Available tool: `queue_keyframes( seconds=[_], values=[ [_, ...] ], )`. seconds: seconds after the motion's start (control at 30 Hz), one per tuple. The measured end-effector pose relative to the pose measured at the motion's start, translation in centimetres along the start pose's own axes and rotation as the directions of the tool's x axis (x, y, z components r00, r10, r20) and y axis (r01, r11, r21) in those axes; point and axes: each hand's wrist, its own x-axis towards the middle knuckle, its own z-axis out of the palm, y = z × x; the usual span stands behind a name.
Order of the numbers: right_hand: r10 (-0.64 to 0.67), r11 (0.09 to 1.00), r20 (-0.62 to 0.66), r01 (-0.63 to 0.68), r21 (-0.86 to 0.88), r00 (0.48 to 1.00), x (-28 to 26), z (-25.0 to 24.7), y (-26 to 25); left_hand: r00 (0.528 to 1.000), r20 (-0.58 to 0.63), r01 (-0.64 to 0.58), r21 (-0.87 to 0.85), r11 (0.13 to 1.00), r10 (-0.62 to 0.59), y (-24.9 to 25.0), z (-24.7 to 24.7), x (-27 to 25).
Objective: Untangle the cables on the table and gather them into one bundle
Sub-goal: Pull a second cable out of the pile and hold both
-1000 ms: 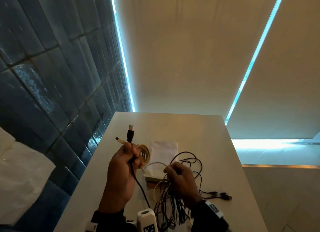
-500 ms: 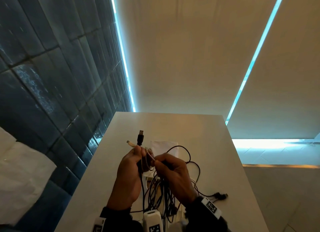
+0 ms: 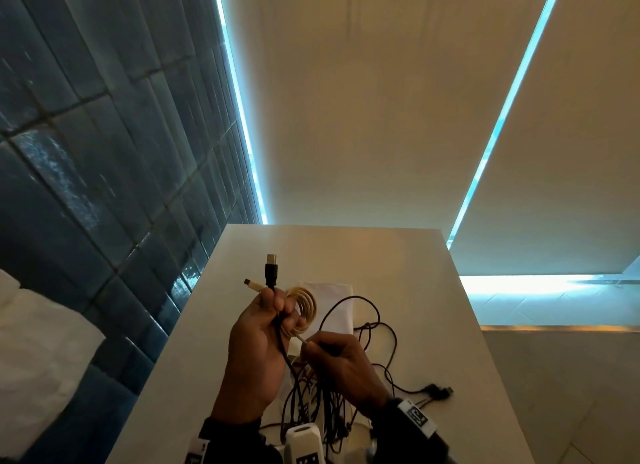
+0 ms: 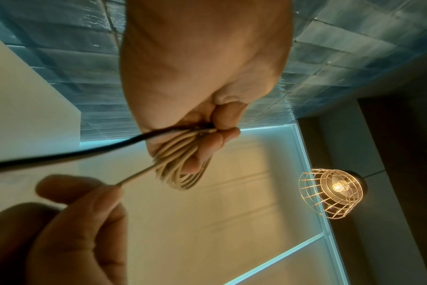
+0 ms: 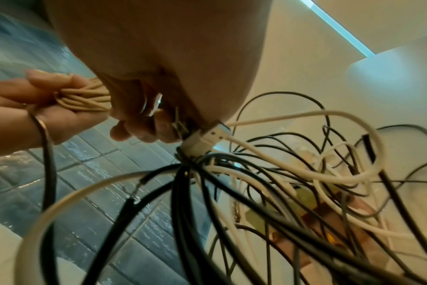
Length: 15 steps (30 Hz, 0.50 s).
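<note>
My left hand [image 3: 277, 307] is raised over the white table [image 3: 415, 290]. It grips a coil of beige cable [image 3: 304, 304] together with a black cable whose USB plug [image 3: 271, 269] points up. In the left wrist view the beige coil [image 4: 181, 167] hangs from the curled fingers [image 4: 222, 123]. Just below, my right hand [image 3: 311, 345] pinches the coil's loose beige strand [image 4: 134, 175]. It also holds a bunch of black and white cables [image 5: 256, 183] that hangs to the table, with a white plug [image 5: 207, 138] by the palm.
A white paper packet [image 3: 332, 290] lies on the table behind the hands. Black connectors [image 3: 440, 391] trail to the right. A dark tiled wall [image 3: 104, 186] runs along the table's left edge, with window blinds beyond. A wire-cage lamp [image 4: 332, 192] hangs overhead.
The right hand rose to meet the left hand at the coil, then drew back down and right, stretching out a beige strand. The left hand lifted slightly with coil and black plug.
</note>
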Motion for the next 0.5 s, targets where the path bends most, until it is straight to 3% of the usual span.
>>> queue_keyframes(
  seconds=[0.2, 0.5],
  values=[
    [0.067, 0.998, 0.01, -0.067, -0.01, 0.998, 0.0, -0.3, 1.9, 0.999, -0.029, -0.039, 0.057, 0.998, 0.04, -0.6, -0.6, 0.3],
    [0.06, 0.998, -0.01, -0.061, -0.027, 0.998, 0.0, -0.6, 3.5, 0.998, -0.051, -0.033, 0.085, 0.996, 0.037, -1.2, -1.2, 0.4]
  ],
)
